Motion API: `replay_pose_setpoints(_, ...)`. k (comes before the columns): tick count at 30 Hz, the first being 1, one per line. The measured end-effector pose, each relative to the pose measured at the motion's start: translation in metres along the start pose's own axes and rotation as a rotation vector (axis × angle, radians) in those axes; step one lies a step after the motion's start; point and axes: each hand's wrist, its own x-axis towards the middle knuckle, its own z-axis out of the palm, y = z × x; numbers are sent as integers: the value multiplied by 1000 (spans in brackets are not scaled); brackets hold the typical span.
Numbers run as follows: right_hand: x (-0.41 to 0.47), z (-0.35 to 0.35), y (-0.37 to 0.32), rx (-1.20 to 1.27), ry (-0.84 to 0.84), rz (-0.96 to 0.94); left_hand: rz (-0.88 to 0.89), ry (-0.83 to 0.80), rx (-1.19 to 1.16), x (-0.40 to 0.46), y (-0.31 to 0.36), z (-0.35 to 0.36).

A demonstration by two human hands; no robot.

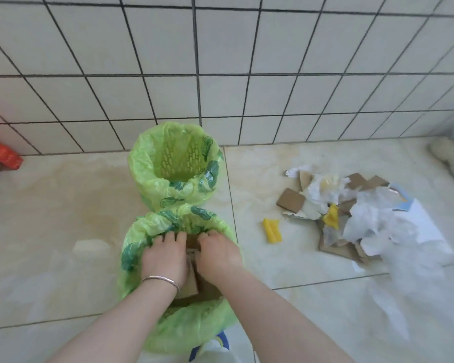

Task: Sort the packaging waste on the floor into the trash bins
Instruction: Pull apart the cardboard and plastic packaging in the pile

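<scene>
Both hands, left [163, 254] & right [219, 254], flat-fingered, press cardboard [192, 281] into near bin [131, 247], prob. making room.

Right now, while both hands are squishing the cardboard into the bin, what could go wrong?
1. The left hand and right hand press brown cardboard down into the near bin. Its thin green bag could tear on a stiff edge, or the light bin could tip.
2. Cardboard edges might scrape the fingers.
3. The floor pile mixes plastic with cardboard, so a piece might land in the wrong bin; the far bin looks empty.
</scene>
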Motion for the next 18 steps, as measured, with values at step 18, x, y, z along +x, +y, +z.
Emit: replay_pose_setpoints(18, -105, -34, 246, 731, 340, 698, 620, -136, 42, 10, 273, -28)
